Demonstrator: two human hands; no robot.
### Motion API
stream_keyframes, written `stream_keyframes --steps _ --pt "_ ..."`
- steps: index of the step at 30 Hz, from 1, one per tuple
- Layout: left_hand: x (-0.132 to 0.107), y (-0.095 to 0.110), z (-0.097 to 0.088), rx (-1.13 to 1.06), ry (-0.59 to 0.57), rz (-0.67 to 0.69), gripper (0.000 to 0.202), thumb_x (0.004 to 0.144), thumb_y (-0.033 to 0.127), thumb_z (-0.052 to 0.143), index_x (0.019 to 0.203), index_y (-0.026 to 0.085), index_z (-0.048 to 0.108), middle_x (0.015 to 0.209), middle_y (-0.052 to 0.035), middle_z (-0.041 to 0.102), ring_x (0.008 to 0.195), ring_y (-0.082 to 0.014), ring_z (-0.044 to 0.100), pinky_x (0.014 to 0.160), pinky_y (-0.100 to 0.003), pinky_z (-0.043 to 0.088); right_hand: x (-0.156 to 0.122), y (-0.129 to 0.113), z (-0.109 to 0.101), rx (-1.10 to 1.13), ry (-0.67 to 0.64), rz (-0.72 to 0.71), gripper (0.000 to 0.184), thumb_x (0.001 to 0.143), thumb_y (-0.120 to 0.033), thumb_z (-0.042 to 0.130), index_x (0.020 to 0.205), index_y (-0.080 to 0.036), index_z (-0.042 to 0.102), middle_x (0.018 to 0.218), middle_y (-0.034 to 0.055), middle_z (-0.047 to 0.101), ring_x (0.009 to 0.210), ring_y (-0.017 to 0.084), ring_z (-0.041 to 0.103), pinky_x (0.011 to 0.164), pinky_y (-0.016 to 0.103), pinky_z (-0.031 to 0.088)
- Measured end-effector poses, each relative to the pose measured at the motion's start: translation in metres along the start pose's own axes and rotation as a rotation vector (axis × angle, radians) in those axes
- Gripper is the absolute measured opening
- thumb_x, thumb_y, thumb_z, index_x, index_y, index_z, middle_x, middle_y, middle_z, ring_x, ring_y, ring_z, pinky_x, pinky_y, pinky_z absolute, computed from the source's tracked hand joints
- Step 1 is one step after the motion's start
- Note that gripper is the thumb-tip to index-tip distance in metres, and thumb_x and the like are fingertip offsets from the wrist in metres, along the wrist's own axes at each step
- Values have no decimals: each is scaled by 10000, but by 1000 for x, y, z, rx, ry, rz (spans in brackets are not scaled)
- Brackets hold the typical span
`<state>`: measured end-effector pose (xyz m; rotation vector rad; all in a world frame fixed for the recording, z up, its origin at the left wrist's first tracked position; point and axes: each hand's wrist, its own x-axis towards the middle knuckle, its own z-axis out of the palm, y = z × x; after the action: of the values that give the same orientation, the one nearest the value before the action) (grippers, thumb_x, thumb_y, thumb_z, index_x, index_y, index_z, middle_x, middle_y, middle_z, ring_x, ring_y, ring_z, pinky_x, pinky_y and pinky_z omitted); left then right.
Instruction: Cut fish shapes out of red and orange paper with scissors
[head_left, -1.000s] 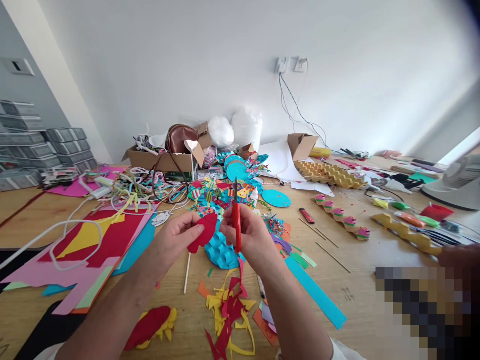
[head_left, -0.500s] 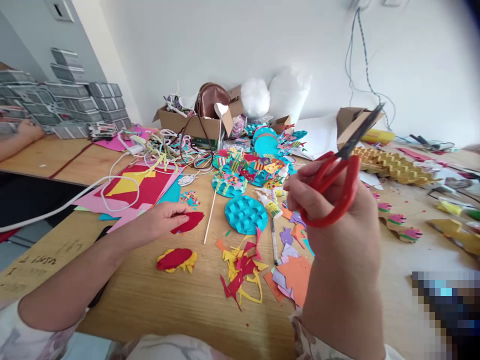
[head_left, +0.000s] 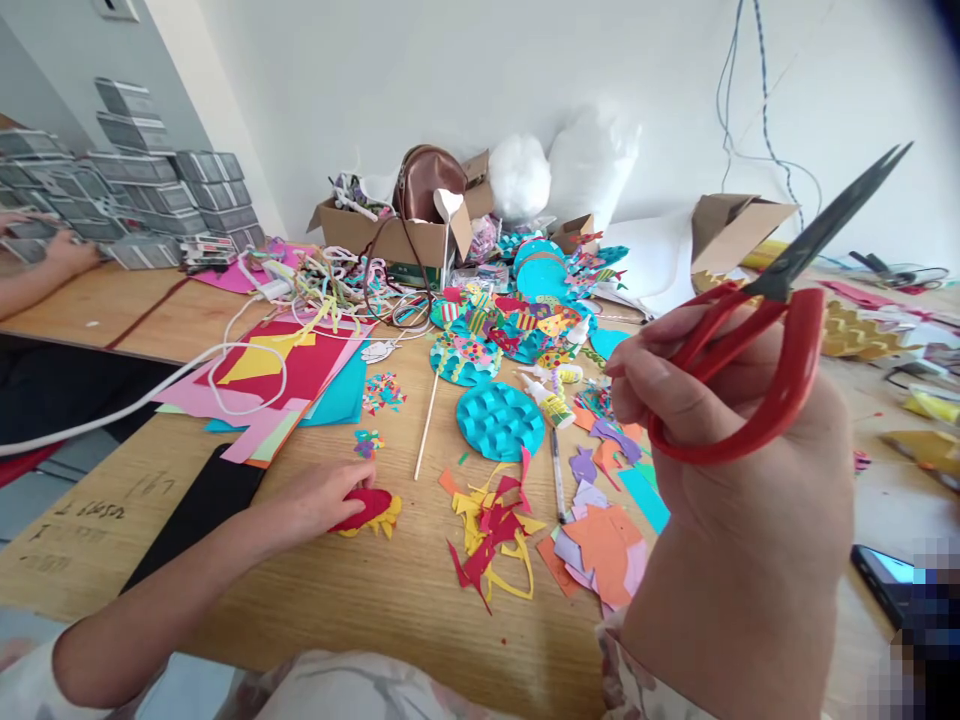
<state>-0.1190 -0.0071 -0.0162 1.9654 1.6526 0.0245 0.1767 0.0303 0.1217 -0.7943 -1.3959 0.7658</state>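
Note:
My right hand [head_left: 742, 470] is raised close to the camera, its fingers through the red handles of a pair of scissors [head_left: 757, 340] whose dark blades are closed and point up to the right. My left hand [head_left: 319, 498] rests low on the wooden table [head_left: 360, 600], fingers pressed on a red paper cut-out [head_left: 369, 506] that lies over a yellow fringed shape [head_left: 386, 519]. Red and yellow paper scraps [head_left: 491, 535] lie just right of it.
A ridged teal paper disc [head_left: 500, 420], a wooden stick [head_left: 427, 425], a pen [head_left: 557, 475] and glue bottles [head_left: 551, 405] lie mid-table. Coloured paper sheets [head_left: 289, 385] under a white cable sit at left. Cardboard boxes [head_left: 390, 240] stand behind. Another person's hand [head_left: 64, 255] is at far left. A phone [head_left: 885, 580] lies at right.
My left hand carried the red cut-out down and laid it onto the yellow shape. My right hand lifted the scissors up and right, nearer the camera. The view turned left.

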Motion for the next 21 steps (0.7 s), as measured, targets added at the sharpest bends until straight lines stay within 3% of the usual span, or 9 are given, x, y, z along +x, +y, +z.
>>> stream_keyframes --steps 5,8,13,16,18,21 --pt "-5 7 -19 61 115 18 109 772 295 512 824 200 526 932 -58 616 926 -251 561 806 -345 388 0 3 -1 30 14 -2 140 780 -152 688 880 -237 637 693 -30 593 481 107 518 369 228 352" --pt "-4 24 -24 124 165 74 126 826 300 464 803 202 540 808 -23 606 808 -213 574 740 -317 414 0 4 0 30 49 -30 139 780 -145 669 869 -245 632 679 -40 586 467 101 513 366 225 353" --pt "4 76 -6 158 -69 285 160 842 147 444 877 195 592 945 -40 649 909 -193 591 801 -295 441 0 1 0 75 144 -139 154 764 -93 630 842 -226 622 691 -40 561 468 89 508 373 224 370" --pt "9 101 11 186 -98 444 178 856 140 454 914 194 613 1038 -58 640 1007 -217 566 863 -323 442 -1 -4 -2 98 205 -188 167 781 -85 583 837 -242 594 701 -46 540 464 83 501 402 226 397" --pt "13 112 20 208 -107 504 172 842 143 494 935 205 624 1045 -60 636 991 -233 572 842 -333 456 -2 -8 -3 68 194 -150 162 786 -104 581 851 -252 572 707 -48 540 469 87 503 404 222 403" --pt "18 121 24 213 -152 531 180 837 129 498 935 195 633 1018 -72 650 950 -244 595 809 -339 468 -3 -10 -6 -40 78 -53 153 783 -148 610 869 -254 541 733 -45 558 502 96 509 429 220 416"
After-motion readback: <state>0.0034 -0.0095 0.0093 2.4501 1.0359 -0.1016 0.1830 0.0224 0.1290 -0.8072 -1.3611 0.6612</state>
